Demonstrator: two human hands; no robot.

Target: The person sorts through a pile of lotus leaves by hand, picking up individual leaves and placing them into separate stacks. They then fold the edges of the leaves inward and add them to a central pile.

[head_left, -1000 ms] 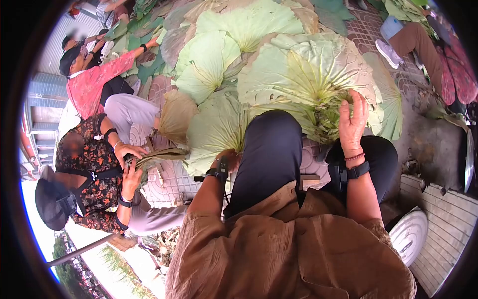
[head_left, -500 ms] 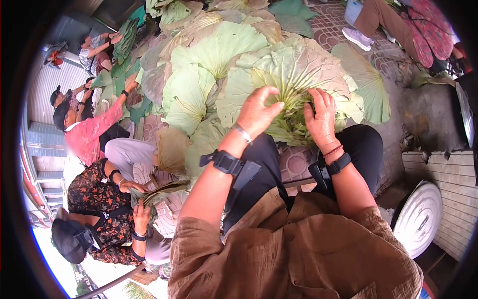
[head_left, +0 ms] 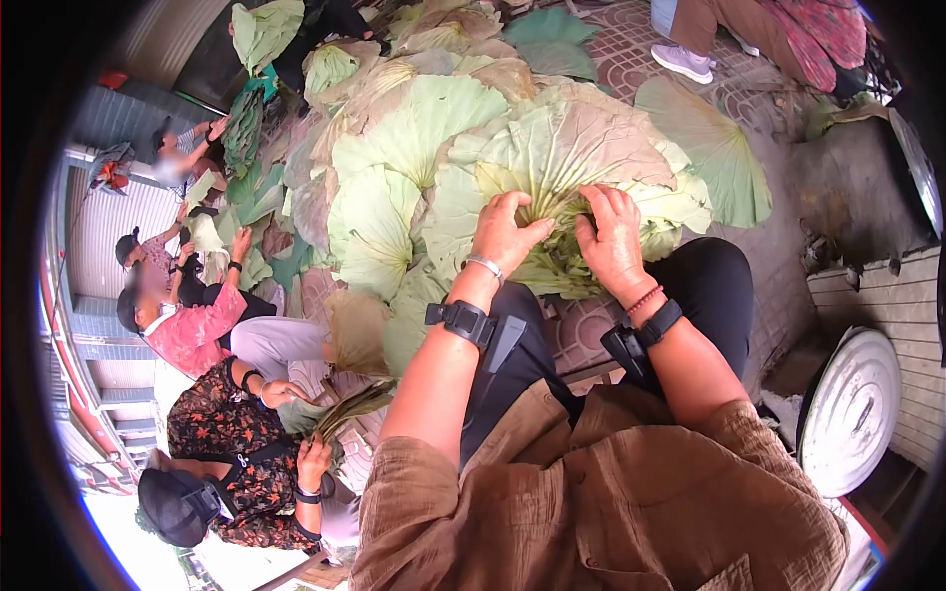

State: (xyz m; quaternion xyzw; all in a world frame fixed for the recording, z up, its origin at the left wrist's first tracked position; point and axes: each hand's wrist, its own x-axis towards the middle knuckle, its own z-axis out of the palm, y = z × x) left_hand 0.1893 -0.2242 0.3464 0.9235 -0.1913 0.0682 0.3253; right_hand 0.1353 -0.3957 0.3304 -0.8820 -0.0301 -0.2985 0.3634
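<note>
A stack of large pale green, veined leaves (head_left: 581,138) lies in front of my knees, its folds gathered toward the near edge. My left hand (head_left: 509,232) rests at the gathered part, thumb and fingers curved apart. Just to its right, my right hand (head_left: 609,234) is curved over the same gathered folds, its fingertips at the leaves. Neither hand is closed around a leaf. More broad leaves (head_left: 370,227) overlap to the left of the stack.
A co-worker in a floral top (head_left: 232,433) handles folded leaves at the lower left. Other people sit farther up the left side and at the top right. A round metal lid (head_left: 849,414) leans by a tiled ledge (head_left: 877,295) at the right.
The view has shifted a little. Both my hands remain by the gathered folds, still curved. At the top left, a pale leaf held up has come into view.
</note>
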